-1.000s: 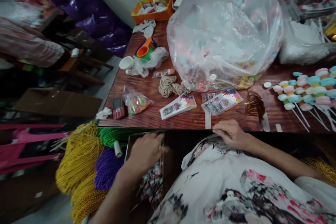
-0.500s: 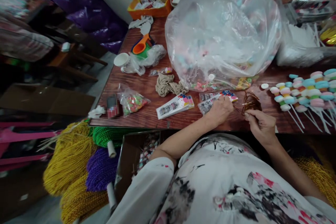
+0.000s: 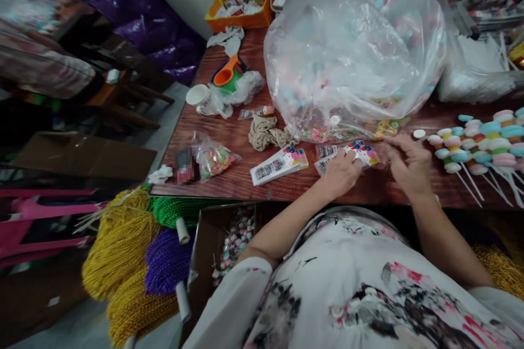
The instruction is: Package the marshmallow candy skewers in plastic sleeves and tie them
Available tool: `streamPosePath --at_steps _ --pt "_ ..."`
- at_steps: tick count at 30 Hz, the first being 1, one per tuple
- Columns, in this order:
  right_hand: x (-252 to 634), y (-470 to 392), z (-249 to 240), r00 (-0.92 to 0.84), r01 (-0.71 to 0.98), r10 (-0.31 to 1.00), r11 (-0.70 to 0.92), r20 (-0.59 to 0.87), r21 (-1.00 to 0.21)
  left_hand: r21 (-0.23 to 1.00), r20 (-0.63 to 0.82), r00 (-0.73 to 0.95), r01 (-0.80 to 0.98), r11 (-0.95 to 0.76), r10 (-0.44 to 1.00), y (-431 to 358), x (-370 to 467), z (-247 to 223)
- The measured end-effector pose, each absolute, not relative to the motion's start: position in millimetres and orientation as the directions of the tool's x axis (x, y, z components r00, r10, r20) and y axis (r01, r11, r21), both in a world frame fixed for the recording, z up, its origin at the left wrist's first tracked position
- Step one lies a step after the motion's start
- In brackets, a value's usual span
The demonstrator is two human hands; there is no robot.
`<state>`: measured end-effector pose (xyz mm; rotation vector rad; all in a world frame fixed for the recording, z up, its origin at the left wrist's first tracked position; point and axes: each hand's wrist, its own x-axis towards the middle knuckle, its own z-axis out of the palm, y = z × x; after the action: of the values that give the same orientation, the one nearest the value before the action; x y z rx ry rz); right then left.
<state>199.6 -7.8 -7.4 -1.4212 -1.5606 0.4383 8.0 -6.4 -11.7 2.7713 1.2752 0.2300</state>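
Observation:
My left hand (image 3: 343, 173) is closed at the edge of a colourful printed packet (image 3: 366, 152), with more packets under and beside it. My right hand (image 3: 412, 166) is to its right, thumb and forefinger together; what they pinch is too small to make out. A thin brown line runs by those fingertips. Left of my left hand lies a stack of printed cards (image 3: 278, 166). Beyond both hands sits a large clear bag (image 3: 352, 54) of pastel pieces. Pastel candy-like skewers (image 3: 487, 142) on white sticks lie to the right, near a white disc (image 3: 419, 134).
A beige cloth (image 3: 268, 132), a small bag of coloured pieces (image 3: 215, 161), a cup (image 3: 197, 95) and an orange tray (image 3: 241, 13) are on the left. A clear bin (image 3: 475, 79) is back right. Yellow cord bundles (image 3: 118, 245) and an open box (image 3: 207, 240) are below the table edge.
My right hand has moved up and away from the edge. The brown strands between my hands no longer show as a bundle. My left hand has shifted slightly down onto the packets.

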Motion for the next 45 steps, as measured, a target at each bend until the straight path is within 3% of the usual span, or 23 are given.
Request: streamPosePath --at_steps 4,12,16,20,28,35,40,42,45 --pt "226.3 -26.0 -7.8 0.167 0.584 0.917 0.204 0.362 -0.786 0.0 -0.06 0.741 0.67 -0.742 0.669 -4.6 14.7 -7.0" --pt "209.4 -62.9 -21.8 0.166 0.532 0.935 0.181 0.312 -0.827 -0.035 -0.142 0.785 0.604 -0.796 0.602 -5.2 15.5 7.4" --pt "198.8 -63.8 -18.2 0.112 0.582 0.922 0.242 0.371 -0.777 -0.069 -0.196 0.782 0.59 -0.804 0.591 -5.1 27.4 11.2" --pt "207.6 -66.6 -17.8 0.13 0.62 0.912 0.232 0.39 -0.75 -0.038 -0.105 0.74 0.665 -0.746 0.664 6.0 19.5 -0.1" --pt "206.9 -61.9 -25.5 0.176 0.508 0.935 0.182 0.309 -0.842 0.226 0.231 0.581 0.748 -0.624 0.781 1.1 -10.8 -29.0" --pt "207.2 -48.4 -28.2 0.197 0.545 0.904 0.22 0.379 -0.809 0.289 0.122 0.551 0.776 -0.561 0.826 -0.6 -5.5 -24.8" --pt "213.3 -57.4 -32.0 0.228 0.516 0.914 0.178 0.335 -0.838 0.413 0.183 0.432 0.782 -0.468 0.883 1.8 -5.3 -23.7" --pt "211.4 -60.0 -28.9 0.207 0.497 0.926 0.178 0.315 -0.849 0.379 0.185 0.439 0.794 -0.475 0.88 -2.0 -2.9 -23.5" --pt "207.1 -60.0 -24.2 0.182 0.484 0.934 0.188 0.309 -0.855 0.233 0.138 0.506 0.819 -0.524 0.852 -11.9 4.7 -21.2"
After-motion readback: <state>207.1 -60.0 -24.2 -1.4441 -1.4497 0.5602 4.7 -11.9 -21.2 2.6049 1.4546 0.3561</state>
